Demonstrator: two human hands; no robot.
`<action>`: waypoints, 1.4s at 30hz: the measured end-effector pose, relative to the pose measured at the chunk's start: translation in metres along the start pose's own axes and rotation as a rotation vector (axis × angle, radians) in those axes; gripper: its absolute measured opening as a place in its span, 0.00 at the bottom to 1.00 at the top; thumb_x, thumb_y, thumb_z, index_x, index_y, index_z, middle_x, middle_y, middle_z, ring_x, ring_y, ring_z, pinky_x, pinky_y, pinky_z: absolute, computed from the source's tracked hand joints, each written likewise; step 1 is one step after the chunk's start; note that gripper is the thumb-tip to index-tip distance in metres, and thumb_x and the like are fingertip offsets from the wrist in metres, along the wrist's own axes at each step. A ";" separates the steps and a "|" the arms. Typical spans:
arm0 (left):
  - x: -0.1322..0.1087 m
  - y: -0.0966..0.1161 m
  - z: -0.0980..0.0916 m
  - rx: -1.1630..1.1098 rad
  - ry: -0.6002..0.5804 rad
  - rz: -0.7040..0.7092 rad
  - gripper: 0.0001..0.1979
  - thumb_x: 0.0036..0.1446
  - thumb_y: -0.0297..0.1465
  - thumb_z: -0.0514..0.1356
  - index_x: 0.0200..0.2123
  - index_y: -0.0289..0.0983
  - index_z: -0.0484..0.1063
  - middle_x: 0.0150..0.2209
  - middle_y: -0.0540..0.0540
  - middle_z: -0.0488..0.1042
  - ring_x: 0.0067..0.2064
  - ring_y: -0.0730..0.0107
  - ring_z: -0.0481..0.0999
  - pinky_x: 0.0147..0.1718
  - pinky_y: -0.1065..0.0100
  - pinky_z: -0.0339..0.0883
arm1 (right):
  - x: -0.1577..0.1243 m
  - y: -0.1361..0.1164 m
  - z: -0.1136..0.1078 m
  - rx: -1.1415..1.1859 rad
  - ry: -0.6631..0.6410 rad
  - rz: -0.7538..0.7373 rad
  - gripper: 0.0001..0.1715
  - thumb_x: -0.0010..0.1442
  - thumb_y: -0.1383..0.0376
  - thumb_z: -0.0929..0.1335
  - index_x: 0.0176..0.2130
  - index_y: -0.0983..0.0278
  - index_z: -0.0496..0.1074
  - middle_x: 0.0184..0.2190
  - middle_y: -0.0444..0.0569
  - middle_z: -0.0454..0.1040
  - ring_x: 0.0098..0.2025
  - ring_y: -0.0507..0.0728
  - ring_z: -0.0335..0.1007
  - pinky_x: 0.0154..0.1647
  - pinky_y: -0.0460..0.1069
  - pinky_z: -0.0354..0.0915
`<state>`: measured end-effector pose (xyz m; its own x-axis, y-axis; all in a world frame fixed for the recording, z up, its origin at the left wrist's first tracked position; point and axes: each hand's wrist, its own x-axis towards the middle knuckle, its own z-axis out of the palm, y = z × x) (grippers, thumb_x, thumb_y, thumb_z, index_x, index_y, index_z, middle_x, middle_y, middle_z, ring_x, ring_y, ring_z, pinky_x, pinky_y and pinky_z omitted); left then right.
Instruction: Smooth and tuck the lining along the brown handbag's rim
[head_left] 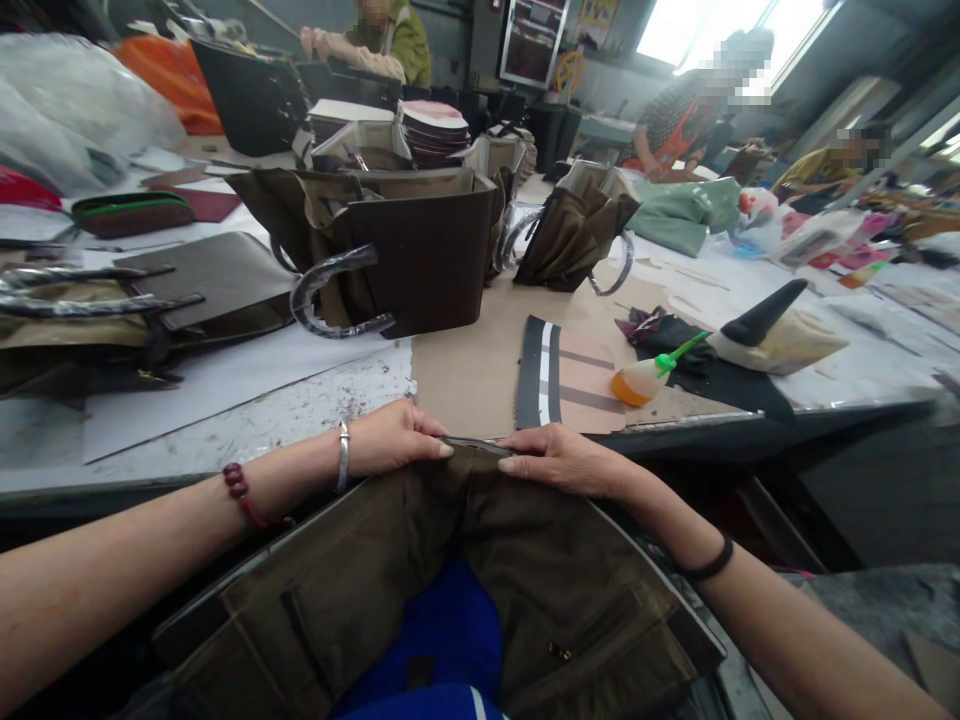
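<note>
Olive-brown bag lining (465, 570) lies in the lap below the table edge (187, 480), its far rim running left-right; left hand (394, 440) and right hand (559, 460) both pinch that rim, thumbs nearly meeting at centre, neither nearer.

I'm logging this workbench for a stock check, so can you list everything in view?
Bag lining: one, olive-brown, on the person's lap, top edge pinched by both hands.
Standing bag: one, dark brown, centre of the table.
Flat bags: a few, brown, left side.
Glue bottle: one, orange with green nozzle, lying to the right.
Striped strip: one, black and white, on cardboard.
Table: one, pale, speckled.
Co-workers: three, at the far side.
Left hand: one, bracelets on the wrist.
Right hand: one, black wristband.
</note>
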<state>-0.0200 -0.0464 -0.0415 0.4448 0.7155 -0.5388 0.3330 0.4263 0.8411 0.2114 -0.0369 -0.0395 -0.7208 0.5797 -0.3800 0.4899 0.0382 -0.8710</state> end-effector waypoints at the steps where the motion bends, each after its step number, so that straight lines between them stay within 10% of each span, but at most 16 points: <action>1: 0.000 0.000 0.001 -0.013 -0.007 0.000 0.15 0.35 0.36 0.63 0.28 0.33 0.76 0.26 0.48 0.77 0.29 0.65 0.74 0.31 0.69 0.66 | 0.000 -0.001 -0.001 -0.033 -0.002 -0.009 0.20 0.57 0.57 0.63 0.44 0.67 0.69 0.37 0.48 0.71 0.39 0.56 0.66 0.38 0.47 0.61; 30: 0.007 0.001 0.013 -0.023 -0.018 -0.060 0.14 0.34 0.34 0.64 0.28 0.33 0.76 0.25 0.48 0.77 0.28 0.67 0.73 0.30 0.70 0.66 | 0.001 0.010 -0.002 -0.022 0.094 -0.057 0.17 0.52 0.59 0.66 0.38 0.68 0.72 0.32 0.47 0.71 0.34 0.53 0.63 0.35 0.45 0.59; 42: 0.011 0.000 0.017 -0.033 -0.041 -0.048 0.15 0.34 0.34 0.64 0.29 0.33 0.76 0.24 0.49 0.77 0.26 0.68 0.73 0.29 0.71 0.65 | 0.007 -0.003 -0.008 -0.396 0.079 -0.029 0.15 0.55 0.57 0.64 0.27 0.67 0.70 0.20 0.41 0.63 0.25 0.49 0.57 0.24 0.43 0.51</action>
<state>-0.0006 -0.0483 -0.0481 0.4628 0.6708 -0.5795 0.3276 0.4781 0.8150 0.2088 -0.0271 -0.0370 -0.7046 0.6342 -0.3182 0.6321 0.3573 -0.6876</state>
